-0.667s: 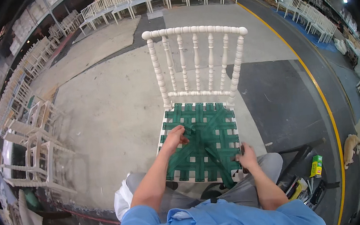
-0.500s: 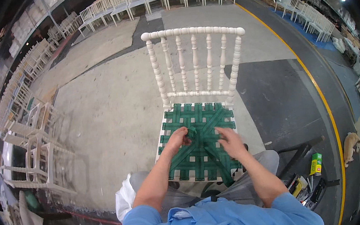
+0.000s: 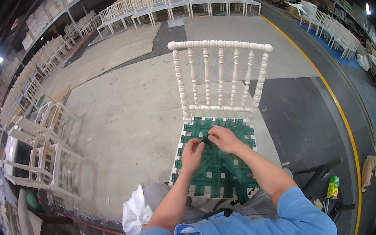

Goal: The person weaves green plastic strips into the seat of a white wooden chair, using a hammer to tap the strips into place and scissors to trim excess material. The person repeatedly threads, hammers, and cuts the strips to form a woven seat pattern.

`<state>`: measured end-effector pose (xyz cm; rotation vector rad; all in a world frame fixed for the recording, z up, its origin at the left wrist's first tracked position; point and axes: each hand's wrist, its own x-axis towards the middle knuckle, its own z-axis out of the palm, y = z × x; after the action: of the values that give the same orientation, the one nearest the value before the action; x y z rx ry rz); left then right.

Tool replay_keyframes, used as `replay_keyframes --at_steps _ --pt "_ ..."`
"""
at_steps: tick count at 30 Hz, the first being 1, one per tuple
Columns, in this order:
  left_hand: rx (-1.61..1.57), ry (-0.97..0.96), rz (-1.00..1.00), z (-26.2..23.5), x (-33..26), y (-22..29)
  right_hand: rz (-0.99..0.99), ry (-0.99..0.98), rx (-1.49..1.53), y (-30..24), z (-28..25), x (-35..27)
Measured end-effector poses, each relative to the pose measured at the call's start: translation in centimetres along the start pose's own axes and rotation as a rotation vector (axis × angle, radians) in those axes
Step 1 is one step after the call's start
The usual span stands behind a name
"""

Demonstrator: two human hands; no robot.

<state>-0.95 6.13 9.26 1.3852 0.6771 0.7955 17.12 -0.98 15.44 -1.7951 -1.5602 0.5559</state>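
A white chair with turned spindles in its back [image 3: 222, 72] stands in front of me. Its seat [image 3: 213, 181] is woven from green webbing straps, with a loose strap [image 3: 239, 181] running diagonally and hanging over the front edge. My left hand [image 3: 192, 155] is closed in a pinch on a green strap over the far half of the seat. Beside it, my right hand [image 3: 224, 139] pinches at the same strap, its fingertips close to the left ones. The bit of strap between the fingers is mostly hidden.
Bare white chair frames [image 3: 43, 155] stand at the left. Rows of white chairs [image 3: 176, 1] line the far side. A white cloth or bag [image 3: 136, 210] lies by my left knee; a green-yellow box [image 3: 332, 186] and tools sit at right. A dog [image 3: 369, 171] is beyond the yellow line.
My right hand has moved left and away from me to meet my left hand at the strap. The view has shifted, so the chair appears lower and further right.
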Motion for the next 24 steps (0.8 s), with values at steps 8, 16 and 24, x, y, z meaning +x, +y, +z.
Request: replay_keyframes --at_steps 8,16,24 --pt "-0.244 0.034 -0.114 -0.8 1.5 0.3 -0.148 0.152 0.132 -1.8 0.8 -0.1" --pt "0.211 0.194 0.324 -0.5 1.6 0.4 -0.133 0.062 0.141 -0.9 1.1 1.8" --pt "-0.518 0.015 -0.538 0.1 2.6 -5.6 0.004 -0.111 0.023 4.5 4.2 6.7"
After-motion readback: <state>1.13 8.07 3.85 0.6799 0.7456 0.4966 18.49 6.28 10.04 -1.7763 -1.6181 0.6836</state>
